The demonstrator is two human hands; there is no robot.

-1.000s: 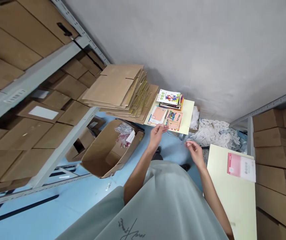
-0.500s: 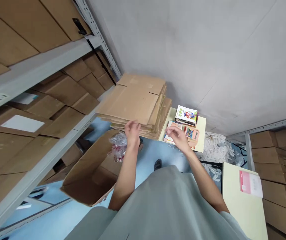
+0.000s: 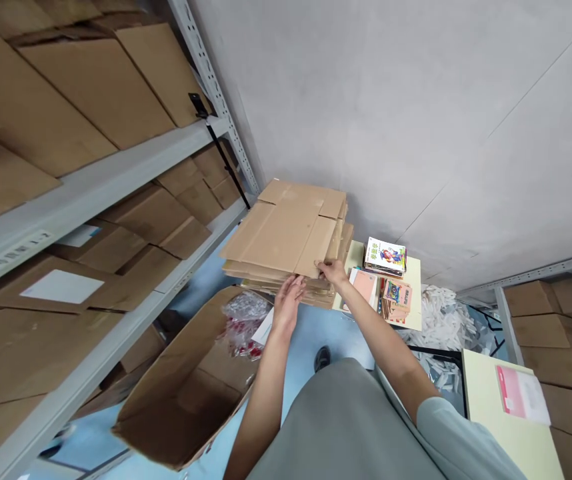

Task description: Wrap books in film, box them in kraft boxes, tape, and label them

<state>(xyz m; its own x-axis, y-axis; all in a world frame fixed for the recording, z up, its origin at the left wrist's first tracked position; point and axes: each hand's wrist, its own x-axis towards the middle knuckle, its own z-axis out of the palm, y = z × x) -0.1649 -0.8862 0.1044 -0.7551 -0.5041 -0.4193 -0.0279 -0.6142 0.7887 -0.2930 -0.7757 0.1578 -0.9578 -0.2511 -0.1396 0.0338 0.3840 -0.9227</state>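
Note:
A stack of flattened cardboard boxes (image 3: 286, 230) lies ahead of me, against the grey wall. My left hand (image 3: 289, 300) reaches up under the stack's near edge, fingers stretched toward the lower sheets. My right hand (image 3: 333, 272) pinches the near right corner of the top flattened box, thumb on top. Right of the stack, a small pale yellow table (image 3: 413, 293) carries a pile of colourful booklets (image 3: 385, 257) and a pink booklet (image 3: 366, 285).
A metal shelf rack (image 3: 116, 180) packed with cardboard cartons fills the left. Below the stack an open carton (image 3: 186, 380) on the blue floor holds clear bags with red items (image 3: 243, 320). White paper scraps (image 3: 441, 313) lie on the floor; another yellow table (image 3: 511, 413) with a pink sheet stands at right.
Both hands left the booklets table and moved left to the cardboard stack. The right hand has taken hold of the top sheet's corner. The view swung left and upward.

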